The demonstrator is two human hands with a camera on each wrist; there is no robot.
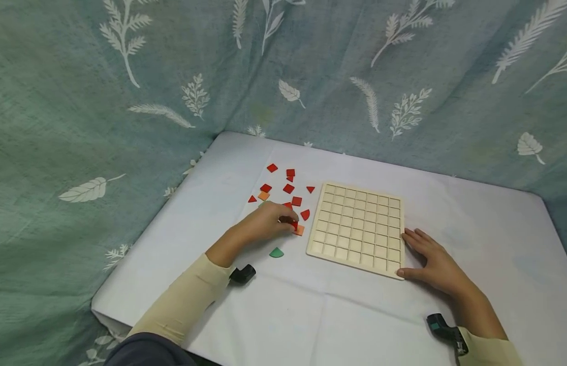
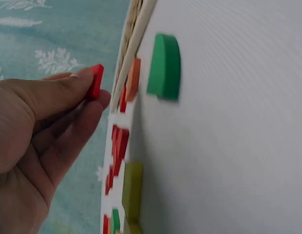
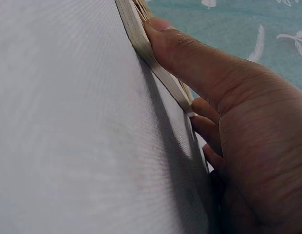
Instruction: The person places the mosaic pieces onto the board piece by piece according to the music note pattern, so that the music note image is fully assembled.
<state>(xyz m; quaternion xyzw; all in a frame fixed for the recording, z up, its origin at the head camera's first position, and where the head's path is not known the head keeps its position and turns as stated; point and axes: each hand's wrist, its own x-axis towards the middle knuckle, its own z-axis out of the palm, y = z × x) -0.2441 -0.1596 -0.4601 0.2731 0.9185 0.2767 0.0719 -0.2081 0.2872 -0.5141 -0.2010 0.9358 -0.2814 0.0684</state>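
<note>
My left hand (image 1: pixel 267 221) pinches a small red tile (image 2: pixel 96 82) between thumb and fingertips, held above the table in the left wrist view. Just under it in the head view lies an orange square (image 1: pixel 300 231). A green quarter-round tile (image 1: pixel 276 252) sits nearer me. To the right is a pale wooden board (image 1: pixel 356 260) with a grid of square recesses, lying flat. My right hand (image 1: pixel 432 262) rests at the board's right side, fingers extended and spread from the thumb. In the right wrist view its thumb (image 3: pixel 178 46) touches the board's rim.
Several red tiles (image 1: pixel 288 188), squares and triangles among them, lie scattered left of the board, with another orange square (image 1: pixel 263 195). Olive blocks (image 2: pixel 132 190) show in the left wrist view. A white cloth (image 1: pixel 283 315) covers the table; a patterned curtain (image 1: pixel 329 76) hangs behind.
</note>
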